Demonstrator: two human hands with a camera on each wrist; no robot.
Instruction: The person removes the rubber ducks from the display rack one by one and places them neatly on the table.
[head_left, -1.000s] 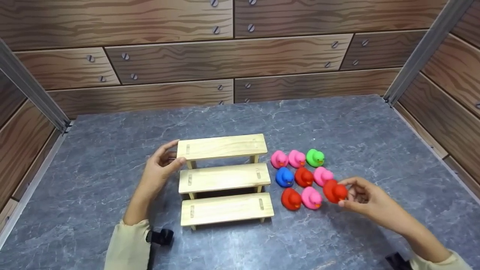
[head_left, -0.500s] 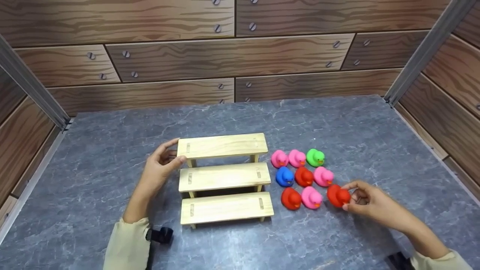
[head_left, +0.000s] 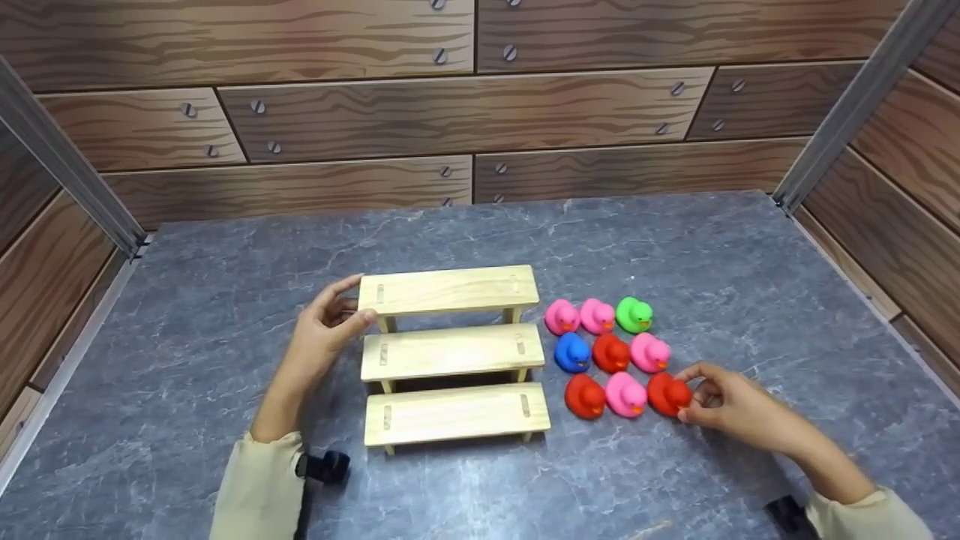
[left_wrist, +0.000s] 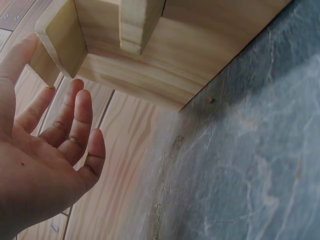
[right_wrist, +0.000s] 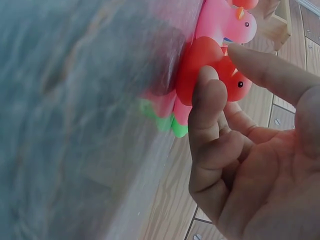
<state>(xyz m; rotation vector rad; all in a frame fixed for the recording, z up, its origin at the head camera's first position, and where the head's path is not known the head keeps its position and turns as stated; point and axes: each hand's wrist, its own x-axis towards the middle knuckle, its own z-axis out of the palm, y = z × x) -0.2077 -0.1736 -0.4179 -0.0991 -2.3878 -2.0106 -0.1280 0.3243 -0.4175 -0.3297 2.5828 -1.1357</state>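
Observation:
My left hand [head_left: 319,341] grips the left end of the top step of a pale wooden three-step stand [head_left: 454,349]. In the left wrist view, the thumb and a finger lie at either side of that board [left_wrist: 62,37], the other fingers loosely bent. To the right, my right hand [head_left: 731,401] pinches a red rubber duck [head_left: 666,394] at the front right of a block of ducks. The right wrist view has this red duck [right_wrist: 197,65] down at the table surface, between thumb and fingers.
Beside the held duck stands a pink duck [head_left: 625,394], with another red duck [head_left: 584,397] left of it. Behind are a blue duck [head_left: 573,352], a green duck [head_left: 634,314] and several more pink and red ones. Wood-patterned walls [head_left: 450,116] enclose the grey marbled table [head_left: 247,255].
My right hand first drew the red duck toward me and slightly right, then moved it left into the front row beside the pink duck. The left hand has stayed on the stand.

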